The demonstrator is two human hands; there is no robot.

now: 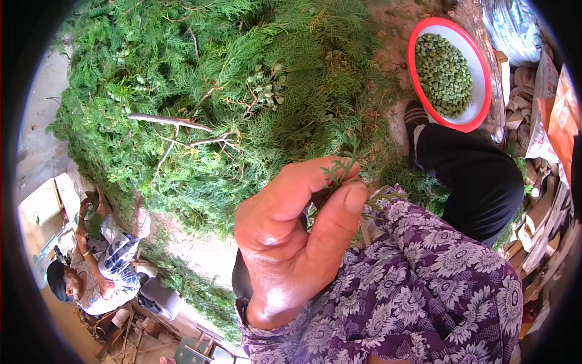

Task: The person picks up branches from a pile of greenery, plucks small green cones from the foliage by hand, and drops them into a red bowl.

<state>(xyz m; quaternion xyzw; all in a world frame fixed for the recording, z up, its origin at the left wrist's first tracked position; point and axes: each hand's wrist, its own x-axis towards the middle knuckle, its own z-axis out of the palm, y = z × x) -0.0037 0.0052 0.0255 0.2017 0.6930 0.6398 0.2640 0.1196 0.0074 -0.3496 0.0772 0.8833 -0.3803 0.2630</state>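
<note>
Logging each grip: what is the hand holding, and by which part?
One hand pinches a small green sprig low on its stem, between thumb and fingertips; which hand cannot be told.

Outdoor daylight. Bare earth ground [209, 255] near centre. Pale concrete wall [36, 151] at left. Stacked cardboard and sacks [545, 121] at right, possibly packaging; view distorted there.

Green foliage pile [200, 91]. Green sprig [341, 168]. Red-rimmed white bowl [480, 68], pale green berries [444, 73]. Purple cloth [424, 285], white floral print. Black trouser leg [479, 176]. Blue-and-white checked shirt [118, 261].
</note>
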